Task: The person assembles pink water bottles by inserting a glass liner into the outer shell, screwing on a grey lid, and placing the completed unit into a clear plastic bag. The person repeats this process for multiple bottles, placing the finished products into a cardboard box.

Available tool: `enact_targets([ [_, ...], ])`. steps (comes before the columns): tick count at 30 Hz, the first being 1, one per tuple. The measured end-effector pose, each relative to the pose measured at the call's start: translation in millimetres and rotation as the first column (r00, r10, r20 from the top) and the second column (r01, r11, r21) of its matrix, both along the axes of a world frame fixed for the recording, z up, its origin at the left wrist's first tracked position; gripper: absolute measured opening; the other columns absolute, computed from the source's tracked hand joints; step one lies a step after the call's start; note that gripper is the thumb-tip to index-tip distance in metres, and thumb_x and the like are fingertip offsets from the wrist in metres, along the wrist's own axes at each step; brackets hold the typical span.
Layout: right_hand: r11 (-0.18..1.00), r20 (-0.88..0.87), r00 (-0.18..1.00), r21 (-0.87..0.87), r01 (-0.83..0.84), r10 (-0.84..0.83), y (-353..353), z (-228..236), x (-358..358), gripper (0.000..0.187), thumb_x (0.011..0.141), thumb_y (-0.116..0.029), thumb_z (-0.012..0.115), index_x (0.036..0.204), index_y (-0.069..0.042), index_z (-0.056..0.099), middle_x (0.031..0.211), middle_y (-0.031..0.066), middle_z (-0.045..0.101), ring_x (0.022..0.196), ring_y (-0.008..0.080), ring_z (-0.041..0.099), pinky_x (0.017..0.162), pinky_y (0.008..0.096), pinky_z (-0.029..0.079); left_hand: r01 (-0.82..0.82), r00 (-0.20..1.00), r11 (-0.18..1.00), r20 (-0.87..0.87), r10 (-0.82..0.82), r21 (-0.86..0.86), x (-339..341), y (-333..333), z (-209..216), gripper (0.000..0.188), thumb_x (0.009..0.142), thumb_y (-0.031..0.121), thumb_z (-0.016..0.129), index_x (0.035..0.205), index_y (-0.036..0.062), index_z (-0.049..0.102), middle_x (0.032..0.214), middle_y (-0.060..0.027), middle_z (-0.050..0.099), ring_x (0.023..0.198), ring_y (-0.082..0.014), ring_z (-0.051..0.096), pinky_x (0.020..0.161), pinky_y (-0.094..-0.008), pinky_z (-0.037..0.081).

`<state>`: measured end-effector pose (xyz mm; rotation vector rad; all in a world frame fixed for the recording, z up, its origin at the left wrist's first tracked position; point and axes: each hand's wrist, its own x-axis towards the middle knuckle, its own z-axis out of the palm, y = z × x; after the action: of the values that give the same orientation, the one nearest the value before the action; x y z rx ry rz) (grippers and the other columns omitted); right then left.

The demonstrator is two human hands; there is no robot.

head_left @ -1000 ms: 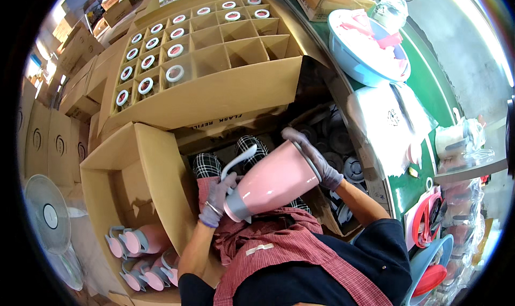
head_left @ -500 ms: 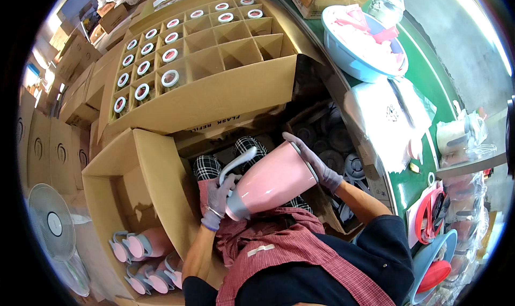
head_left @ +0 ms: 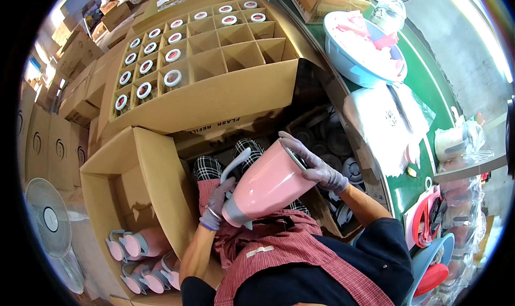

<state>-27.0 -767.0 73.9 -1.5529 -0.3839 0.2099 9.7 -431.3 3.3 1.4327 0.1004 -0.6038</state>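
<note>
A pink vacuum jug (head_left: 273, 177) lies tilted over my lap, its grey spout end to the lower left and its wide base end to the upper right. Its curved grey handle (head_left: 236, 164) sticks up on the far side. My left hand (head_left: 217, 201), in a pale purple glove, is closed round the jug near the handle and the grey collar. At the wide end, my gloved right hand (head_left: 319, 169) grips the rim, fingers over the dark round end and thumb side against the wall. Part of that end is hidden by the fingers.
An open carton (head_left: 155, 182) at left holds several pink jugs (head_left: 153, 241). Ahead stands a divided carton (head_left: 230, 91) with several white-rimmed glass refills (head_left: 173, 78). On the green bench (head_left: 399, 190) at right are a blue basin (head_left: 354, 67) and plastic bags. A fan (head_left: 49, 218) stands far left.
The jug has turned slightly, its wide end shifting left and showing more of the dark end. My right hand has moved from flat against that end to gripping its rim.
</note>
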Motion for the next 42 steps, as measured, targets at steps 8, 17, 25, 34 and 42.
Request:
enact_targets([
  [8,0.722,-0.675,0.735,0.48,0.498,-0.058,21.0,-57.9,8.4,0.068,0.099,-0.041,0.061,0.156,-0.014,0.035,0.144,0.0069,0.052,0.128,0.02,0.053,0.111,0.0392,0.042,-0.138,0.318,0.886,0.867,-0.384,0.443,3.8,-7.4,60.4,0.023,0.078,0.01,0.075,0.097,-0.0018,0.069,0.094,-0.0161,0.07,0.089,-0.0344,0.07,0.081,-0.0376,0.055],
  [17,0.975,0.26,0.947,-0.165,-0.149,0.189,10.6,51.7,23.6,0.096,0.086,-0.069,0.058,0.159,-0.014,0.029,0.165,0.0167,0.019,0.153,0.0362,0.012,0.122,0.0532,0.01,-0.229,0.97,0.926,-0.146,0.192,-0.3,-21.6,-5.2,-2.8,0.028,0.099,0.023,0.061,0.077,0.0055,0.064,0.075,-0.001,0.064,0.07,-0.0099,0.057,0.066,-0.0256,0.046],
  [25,0.845,-0.372,0.919,0.444,0.298,-0.129,33.7,-44.2,6.6,0.065,0.092,-0.048,0.064,0.141,-0.01,0.045,0.131,0.0097,0.052,0.122,0.0207,0.052,0.105,0.0348,0.042,-0.189,0.785,0.926,0.617,-0.057,0.327,-3.0,0.7,40.5,0.019,0.087,0.019,0.073,0.09,0.0005,0.071,0.081,-0.0097,0.072,0.07,-0.0229,0.066,0.067,-0.0332,0.052],
  [34,0.91,-0.381,0.897,0.246,0.334,-0.227,31.7,-20.2,14.2,0.071,0.097,-0.052,0.058,0.151,-0.011,0.038,0.137,0.0104,0.05,0.125,0.0212,0.052,0.106,0.0335,0.042,-0.187,0.807,0.947,0.591,-0.003,0.26,-1.1,6.4,26.0,0.018,0.086,0.017,0.072,0.093,0.0003,0.07,0.089,-0.0077,0.072,0.073,-0.0166,0.066,0.068,-0.0312,0.052],
  [42,0.998,0.013,0.998,0.033,-0.06,0.059,25.5,39.5,17.6,0.081,0.081,-0.039,0.071,0.152,-0.014,0.041,0.164,0.0156,0.018,0.152,0.0332,0.019,0.122,0.0451,0.016,-0.248,0.963,0.969,0.105,0.247,-0.005,-9.9,6.7,9.2,0.024,0.096,0.022,0.064,0.077,0.0061,0.064,0.067,0.0031,0.058,0.061,-0.0069,0.049,0.059,-0.0233,0.039],
])
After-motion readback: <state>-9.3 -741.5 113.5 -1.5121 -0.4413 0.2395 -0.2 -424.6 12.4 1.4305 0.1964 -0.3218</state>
